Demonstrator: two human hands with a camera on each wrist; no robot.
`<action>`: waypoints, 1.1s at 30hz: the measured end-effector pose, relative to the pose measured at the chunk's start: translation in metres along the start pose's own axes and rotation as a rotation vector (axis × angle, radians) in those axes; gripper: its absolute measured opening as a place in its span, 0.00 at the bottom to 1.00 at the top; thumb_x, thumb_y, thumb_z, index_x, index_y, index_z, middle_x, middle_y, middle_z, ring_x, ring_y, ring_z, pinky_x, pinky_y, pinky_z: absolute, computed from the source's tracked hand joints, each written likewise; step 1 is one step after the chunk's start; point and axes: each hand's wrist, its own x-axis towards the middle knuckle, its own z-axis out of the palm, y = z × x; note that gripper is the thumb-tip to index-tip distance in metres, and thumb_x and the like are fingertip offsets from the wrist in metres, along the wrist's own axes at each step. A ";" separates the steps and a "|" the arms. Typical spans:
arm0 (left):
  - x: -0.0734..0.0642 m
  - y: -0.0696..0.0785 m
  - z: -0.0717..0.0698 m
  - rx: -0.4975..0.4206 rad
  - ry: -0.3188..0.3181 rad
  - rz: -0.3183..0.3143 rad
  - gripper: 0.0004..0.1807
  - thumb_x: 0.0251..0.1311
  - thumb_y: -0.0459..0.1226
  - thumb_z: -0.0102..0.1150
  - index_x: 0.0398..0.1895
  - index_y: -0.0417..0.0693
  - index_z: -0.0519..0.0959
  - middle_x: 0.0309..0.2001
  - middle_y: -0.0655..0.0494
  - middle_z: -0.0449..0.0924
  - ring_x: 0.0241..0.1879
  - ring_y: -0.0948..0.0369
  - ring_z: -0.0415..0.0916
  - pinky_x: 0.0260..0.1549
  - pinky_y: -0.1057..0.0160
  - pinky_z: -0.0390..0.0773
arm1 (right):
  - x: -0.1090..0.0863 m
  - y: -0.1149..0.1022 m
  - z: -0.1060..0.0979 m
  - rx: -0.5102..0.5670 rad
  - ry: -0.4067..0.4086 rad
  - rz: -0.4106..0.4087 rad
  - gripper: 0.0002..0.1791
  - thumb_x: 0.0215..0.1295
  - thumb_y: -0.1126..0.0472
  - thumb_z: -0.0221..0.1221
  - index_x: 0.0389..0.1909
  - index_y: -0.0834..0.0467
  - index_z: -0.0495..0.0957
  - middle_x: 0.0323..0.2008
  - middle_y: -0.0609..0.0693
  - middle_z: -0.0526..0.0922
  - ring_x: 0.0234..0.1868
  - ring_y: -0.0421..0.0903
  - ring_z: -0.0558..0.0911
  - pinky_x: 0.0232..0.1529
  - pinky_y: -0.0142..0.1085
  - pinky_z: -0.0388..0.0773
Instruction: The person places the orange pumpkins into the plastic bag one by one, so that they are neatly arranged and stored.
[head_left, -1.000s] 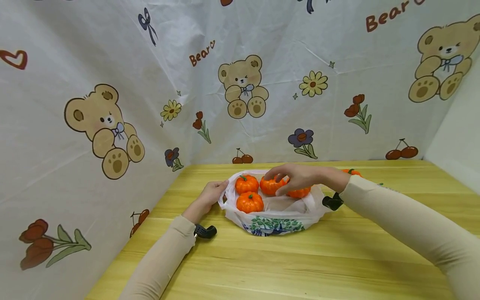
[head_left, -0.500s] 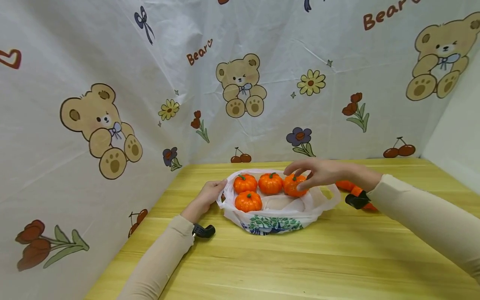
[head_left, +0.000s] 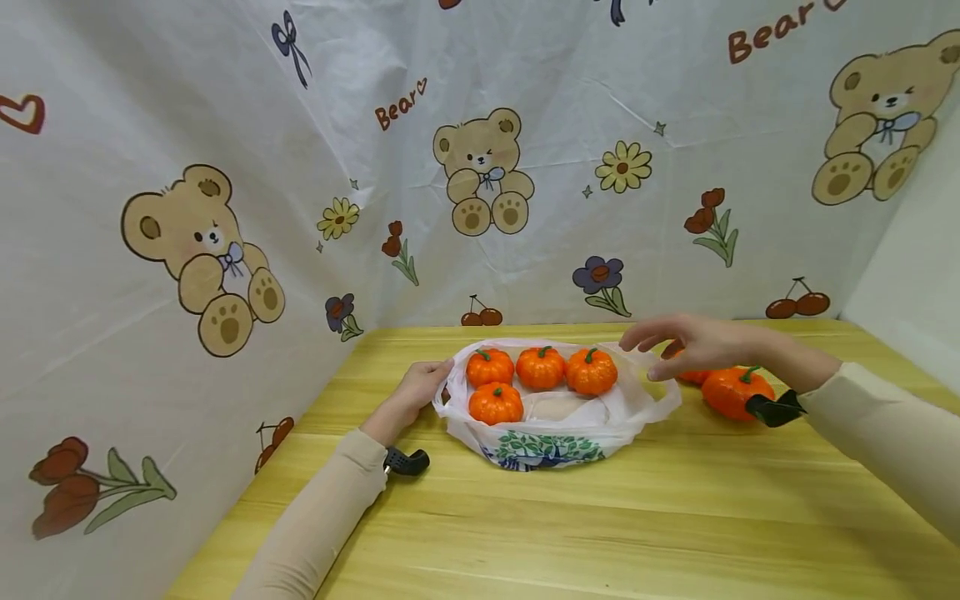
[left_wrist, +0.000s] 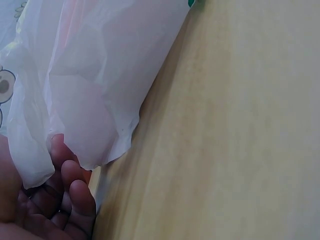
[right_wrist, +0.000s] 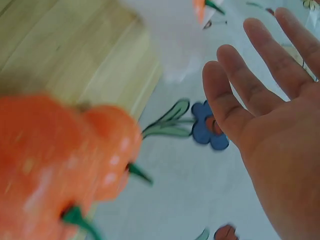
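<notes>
A white plastic bag (head_left: 555, 454) with a green tree print lies open on the table, several small orange pumpkins (head_left: 496, 403) inside it. At the bag's left end my left hand (head_left: 415, 390) grips the handle; the left wrist view shows curled fingers (left_wrist: 82, 195) at the white film (left_wrist: 95, 90). My right hand (head_left: 697, 342), fingers spread and holding nothing, hovers past the bag's right handle (head_left: 666, 402). Below and right of it sit an orange pumpkin (head_left: 735, 392) and another (head_left: 693, 377) partly hidden behind the hand. Both pumpkins loom close in the right wrist view (right_wrist: 40, 160).
The wooden table (head_left: 525, 533) runs up to a white cloth backdrop (head_left: 555, 267) printed with bears and flowers at the back and left. A plain white wall (head_left: 911, 283) stands on the right. Black wrist devices (head_left: 407, 462) hang at both cuffs.
My right hand has moved right, away from the pumpkins in the bag, towards those outside. The rightmost pumpkin in the bag is now uncovered. My left hand stays on the bag.
</notes>
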 end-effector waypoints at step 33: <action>-0.004 0.002 0.000 -0.004 0.003 -0.007 0.24 0.78 0.53 0.50 0.44 0.42 0.84 0.27 0.58 0.77 0.29 0.62 0.74 0.31 0.67 0.75 | -0.091 0.090 -0.014 0.105 0.077 0.112 0.28 0.69 0.61 0.66 0.67 0.59 0.73 0.64 0.48 0.80 0.59 0.21 0.73 0.52 0.28 0.79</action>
